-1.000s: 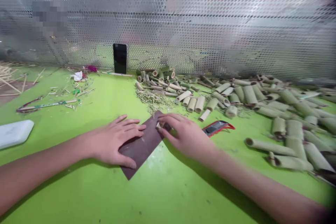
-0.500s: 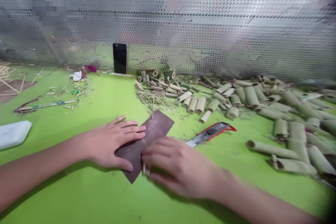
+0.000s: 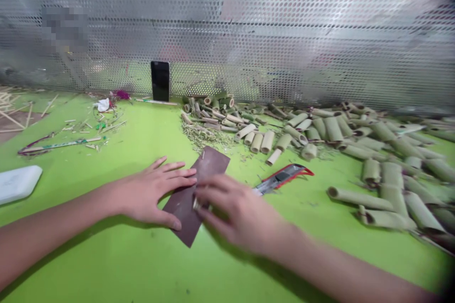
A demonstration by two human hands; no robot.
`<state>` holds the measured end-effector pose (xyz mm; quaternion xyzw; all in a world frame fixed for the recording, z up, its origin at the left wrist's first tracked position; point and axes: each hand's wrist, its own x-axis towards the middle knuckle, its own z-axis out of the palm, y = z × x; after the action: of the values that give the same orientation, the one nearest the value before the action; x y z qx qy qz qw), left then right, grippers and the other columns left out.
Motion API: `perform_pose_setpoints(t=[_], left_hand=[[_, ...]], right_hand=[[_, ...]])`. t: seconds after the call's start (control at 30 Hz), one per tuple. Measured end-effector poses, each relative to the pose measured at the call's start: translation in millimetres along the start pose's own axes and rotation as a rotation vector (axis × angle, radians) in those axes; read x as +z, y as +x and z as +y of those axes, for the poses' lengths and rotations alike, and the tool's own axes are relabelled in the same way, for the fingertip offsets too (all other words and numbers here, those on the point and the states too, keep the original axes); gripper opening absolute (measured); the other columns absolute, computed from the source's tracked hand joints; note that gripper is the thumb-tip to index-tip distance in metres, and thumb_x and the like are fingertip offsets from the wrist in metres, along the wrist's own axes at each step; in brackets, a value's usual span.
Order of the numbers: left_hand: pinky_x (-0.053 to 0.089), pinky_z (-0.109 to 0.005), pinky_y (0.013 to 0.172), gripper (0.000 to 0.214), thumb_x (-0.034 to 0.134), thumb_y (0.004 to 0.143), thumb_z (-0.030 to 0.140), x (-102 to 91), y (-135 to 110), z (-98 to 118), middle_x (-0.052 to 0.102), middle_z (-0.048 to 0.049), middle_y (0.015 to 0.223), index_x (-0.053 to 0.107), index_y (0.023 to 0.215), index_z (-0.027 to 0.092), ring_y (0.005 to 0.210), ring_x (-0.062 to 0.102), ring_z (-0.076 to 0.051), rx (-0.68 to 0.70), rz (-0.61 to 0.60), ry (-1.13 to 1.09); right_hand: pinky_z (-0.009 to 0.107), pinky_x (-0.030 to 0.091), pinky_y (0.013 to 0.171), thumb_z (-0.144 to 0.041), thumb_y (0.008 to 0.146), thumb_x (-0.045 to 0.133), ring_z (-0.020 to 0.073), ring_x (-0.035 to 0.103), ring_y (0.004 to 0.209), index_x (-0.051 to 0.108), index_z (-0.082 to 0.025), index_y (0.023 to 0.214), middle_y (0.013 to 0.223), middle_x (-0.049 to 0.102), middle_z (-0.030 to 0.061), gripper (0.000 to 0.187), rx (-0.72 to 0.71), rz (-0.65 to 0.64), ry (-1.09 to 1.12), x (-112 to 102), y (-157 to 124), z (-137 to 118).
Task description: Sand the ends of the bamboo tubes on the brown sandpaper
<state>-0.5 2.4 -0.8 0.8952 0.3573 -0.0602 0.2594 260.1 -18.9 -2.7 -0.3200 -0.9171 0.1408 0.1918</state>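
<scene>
Left hand: your left hand [image 3: 152,191] lies spread flat, pinning a dark brown abrasive sheet [image 3: 209,165] to the bright green tabletop [image 3: 106,265].

Right hand: your right hand [image 3: 234,213] pinches a small pale bamboo piece [image 3: 195,204] against the sheet, near its left edge.

Done: only this piece appears in hand.

Left: a large heap of green bamboo tubes [image 3: 334,130] lies rightward, beyond a red-handled utility knife [image 3: 284,179].

The right hand [image 3: 234,213] is blurred, its fingers hiding most of the small piece [image 3: 195,204] they pinch; a pixelated patch [image 3: 64,26] masks the upper left.
</scene>
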Motion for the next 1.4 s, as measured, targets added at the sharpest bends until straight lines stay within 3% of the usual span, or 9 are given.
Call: perform_pose_setpoints(t=[0.1, 0.23, 0.4, 0.53, 0.7, 0.83, 1.17, 1.3, 1.4], left_hand=[[0.0, -0.067, 0.126, 0.098, 0.054, 0.082, 0.085, 0.3, 0, -1, 0.013, -0.0002, 0.17, 0.026, 0.161, 0.035, 0.157, 0.004, -0.038, 0.016, 0.013, -0.003], [0.002, -0.07, 0.124, 0.097, 0.055, 0.082, 0.084, 0.7, 1, -2, 0.011, 0.0002, 0.17, 0.024, 0.161, 0.037, 0.157, 0.004, -0.039, 0.007, 0.012, -0.005], [0.003, -0.068, 0.126, 0.095, 0.06, 0.082, 0.08, -0.9, 0, 0, 0.015, 0.0005, 0.169, 0.028, 0.16, 0.036, 0.157, 0.005, -0.038, 0.001, 0.011, -0.004], [0.005, -0.071, 0.124, 0.097, 0.058, 0.081, 0.083, -0.2, 0, 0, 0.012, -0.0001, 0.169, 0.025, 0.16, 0.038, 0.156, 0.006, -0.04, -0.015, 0.01, -0.01], [0.003, -0.067, 0.126, 0.093, 0.06, 0.083, 0.08, 0.4, 0, -2, 0.018, -0.0017, 0.169, 0.03, 0.159, 0.035, 0.157, 0.008, -0.038, 0.035, 0.045, -0.004], [0.002, -0.069, 0.125, 0.097, 0.055, 0.082, 0.084, -0.8, 0, -2, 0.01, 0.0006, 0.17, 0.023, 0.161, 0.038, 0.157, 0.005, -0.04, 0.006, 0.011, -0.002], [0.004, -0.069, 0.125, 0.097, 0.058, 0.082, 0.082, -0.6, 0, -2, 0.011, -0.0001, 0.17, 0.023, 0.161, 0.038, 0.157, 0.005, -0.039, 0.006, 0.01, 0.004], [0.002, -0.066, 0.126, 0.094, 0.06, 0.084, 0.078, -1.6, 0, -2, 0.012, 0.0013, 0.17, 0.025, 0.161, 0.038, 0.157, 0.004, -0.037, 0.007, -0.002, 0.009], [0.003, -0.069, 0.125, 0.096, 0.057, 0.083, 0.082, -1.7, 0, -2, 0.01, 0.0011, 0.17, 0.022, 0.161, 0.039, 0.157, 0.003, -0.038, 0.0, -0.005, 0.012]], right_hand=[[0.042, 0.056, 0.096, -0.028, 0.1, 0.059, 0.0217, 0.068, 0.102, 0.073, -0.019, 0.115, 0.113, 0.073, 0.0081, 0.023, -0.144, -0.078, 0.04, 0, -1, 0], [0.052, 0.056, 0.095, -0.026, 0.1, 0.056, 0.0282, 0.068, 0.106, 0.074, -0.018, 0.113, 0.116, 0.073, 0.0119, 0.024, 0.153, 0.057, -0.131, -2, -1, 4], [0.04, 0.055, 0.093, -0.025, 0.098, 0.059, 0.0212, 0.068, 0.097, 0.073, -0.022, 0.112, 0.106, 0.075, 0.0059, 0.02, -0.178, -0.09, 0.03, -2, 0, -4], [0.04, 0.054, 0.093, -0.02, 0.1, 0.055, 0.0229, 0.067, 0.102, 0.073, -0.018, 0.106, 0.111, 0.074, 0.0097, 0.02, 0.115, 0.043, -0.075, -5, 3, -3], [0.04, 0.055, 0.094, -0.026, 0.096, 0.06, 0.0215, 0.067, 0.098, 0.074, -0.02, 0.107, 0.106, 0.074, 0.0065, 0.018, -0.148, -0.103, 0.058, -2, 0, -6], [0.05, 0.054, 0.098, -0.026, 0.098, 0.059, 0.0261, 0.067, 0.107, 0.074, -0.02, 0.111, 0.116, 0.073, 0.0083, 0.021, 0.084, 0.004, -0.084, -4, 3, 7], [0.049, 0.055, 0.1, -0.022, 0.097, 0.06, 0.0264, 0.067, 0.111, 0.075, -0.019, 0.11, 0.122, 0.071, 0.0097, 0.02, 0.071, 0.018, -0.059, -4, 3, 3], [0.041, 0.055, 0.1, -0.024, 0.097, 0.061, 0.022, 0.067, 0.107, 0.074, -0.02, 0.113, 0.119, 0.072, 0.0073, 0.021, -0.118, -0.076, 0.08, -3, 1, -2], [0.049, 0.054, 0.101, -0.027, 0.097, 0.061, 0.0258, 0.068, 0.108, 0.075, -0.02, 0.11, 0.117, 0.073, 0.0088, 0.02, 0.031, -0.011, -0.011, -4, 3, 4]])
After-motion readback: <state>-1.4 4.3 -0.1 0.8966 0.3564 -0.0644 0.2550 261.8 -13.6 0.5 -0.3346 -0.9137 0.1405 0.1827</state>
